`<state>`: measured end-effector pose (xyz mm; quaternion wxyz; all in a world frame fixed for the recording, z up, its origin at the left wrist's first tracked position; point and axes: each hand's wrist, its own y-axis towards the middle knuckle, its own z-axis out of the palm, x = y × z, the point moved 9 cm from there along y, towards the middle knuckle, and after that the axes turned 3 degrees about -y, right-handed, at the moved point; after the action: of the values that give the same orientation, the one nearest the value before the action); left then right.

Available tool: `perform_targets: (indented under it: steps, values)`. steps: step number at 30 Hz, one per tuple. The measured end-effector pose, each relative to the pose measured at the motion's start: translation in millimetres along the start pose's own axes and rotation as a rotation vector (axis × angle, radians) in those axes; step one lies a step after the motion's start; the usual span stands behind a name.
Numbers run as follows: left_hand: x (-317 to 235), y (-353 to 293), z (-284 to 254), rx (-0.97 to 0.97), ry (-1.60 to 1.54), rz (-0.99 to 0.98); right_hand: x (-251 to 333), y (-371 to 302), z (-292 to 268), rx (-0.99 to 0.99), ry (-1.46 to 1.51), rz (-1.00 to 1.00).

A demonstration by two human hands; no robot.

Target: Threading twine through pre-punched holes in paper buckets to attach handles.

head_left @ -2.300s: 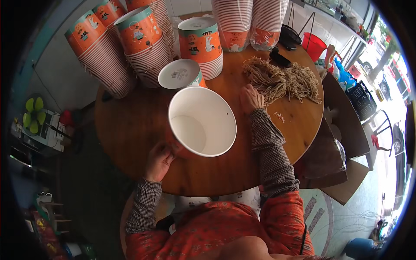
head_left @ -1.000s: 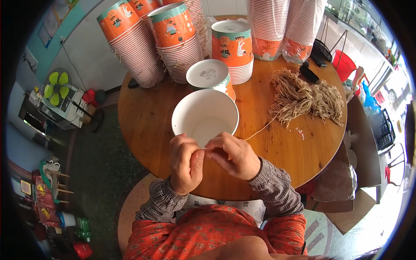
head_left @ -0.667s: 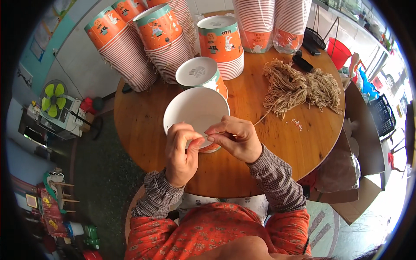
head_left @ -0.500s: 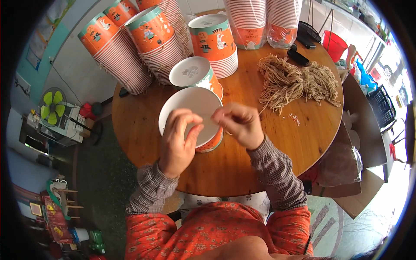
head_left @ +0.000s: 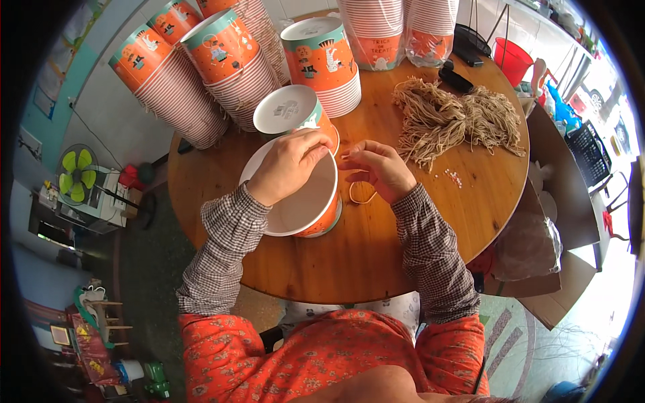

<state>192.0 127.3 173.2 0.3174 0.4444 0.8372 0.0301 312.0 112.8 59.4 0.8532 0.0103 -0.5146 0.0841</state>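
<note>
The left hand (head_left: 289,164) is reaching over the rim of a large orange paper bucket with a white inside (head_left: 295,201), which is sitting on the round wooden bench (head_left: 376,248) right in front of the person. Its fingers are curling down together at the far edge of the bucket, pinching at the rim; whether they are gripping a string there is too small to tell. The right hand (head_left: 377,168) is hovering just beside the bucket, fingers bent and pinched together on a thin tan string (head_left: 361,193), which is looping down onto the bench beneath the palm. The fingertips of the two hands are lying close together at the bucket's rim.

Just behind the bucket, an upturned orange-and-teal paper bucket with a white base (head_left: 293,111) is standing, touching or nearly touching it. Farther back, leaning stacks of orange printed paper buckets (head_left: 201,74) are crowding the bench's far edge. To the right, well apart from the hands, a loose heap of tan strings (head_left: 457,117) is lying on the wood, with a dark flat object (head_left: 455,79) beyond it. A red plastic pail (head_left: 512,60) is standing past the bench.
</note>
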Motion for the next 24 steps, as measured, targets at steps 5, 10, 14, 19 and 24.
perform_targets:
  steps: [5,10,14,19,24]
  values:
    - [-3.3,-0.8,1.1,0.046,-0.037,0.021,-11.2,0.5,8.8,0.059,-0.023,0.03]
    - [-7.5,-1.9,0.8,0.033,-0.013,0.052,-11.7,3.0,9.8,0.097,-0.04,0.023]
    - [-5.2,-1.2,3.1,0.03,-0.016,0.068,-13.2,3.0,8.7,0.123,-0.058,0.021]
    - [-8.6,-2.9,1.5,0.025,-0.005,0.076,-13.2,3.5,9.5,0.141,-0.078,0.027]
    - [-7.1,-3.9,1.1,0.026,-0.018,0.062,-6.5,0.7,9.0,0.143,-0.08,0.044]
